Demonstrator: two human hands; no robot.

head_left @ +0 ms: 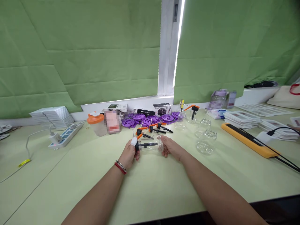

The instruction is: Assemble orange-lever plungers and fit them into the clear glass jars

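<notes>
A clear glass bottle lies on its side between my hands, just above the table. My right hand is wrapped around its base end. At the neck end, my left hand, with a white cover on the thumb, grips a black dispenser top whose dark stem reaches inside the glass. Whether the top is screwed on, I cannot tell. Just beyond lie several black dispenser tops with orange levers. Empty glass bottles stand to the right of my right hand.
Purple plastic wheels are heaped at the back near a cup holder box. An orange-lidded shaker and a power strip stand left. On the right are a yellow-orange bar-shaped device with cables and stacked white cards.
</notes>
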